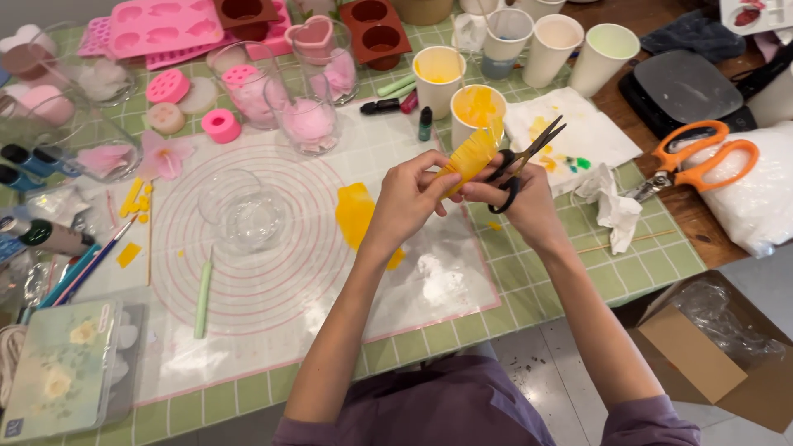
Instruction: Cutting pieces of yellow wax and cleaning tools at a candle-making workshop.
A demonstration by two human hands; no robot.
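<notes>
Head cam looks straight down on a pretty packed craft table (578, 285) with a green grid cover. Over at the left edge there's a flat floral tin (58, 367) near the front corner, plus some pens and pencils (78, 268) fanned out just above it, probably parked there to stay out of the work zone. Next over is the white silicone mat (264, 289) with pink circles printed on it, and an empty clear glass (244, 211) sits on those rings, with a pale green stick tool (202, 297) lying just below it. Toward the back edge you get pink moulds (161, 25) and jars holding pink stuff (310, 120). A yellow sheet scrap (355, 213) lies flat on the mat, right under the hands. Left hand (405, 198) is closed in a pinch on a ribbed yellow piece (471, 155), held up off the mat so the blades can get at it, I'd guess. Right hand (529, 202) has its fingers through the black scissors (520, 161), blades spread apart, tips pointing to the back right; its thumb touches the yellow piece too. Just behind sits a paper cup with yellow inside (477, 109), more cups (557, 41) in a row at the back. Right of that, a stained paper towel (562, 136), then orange-handled scissors (702, 161) lying near the right edge beside a small scale (681, 87).
</notes>
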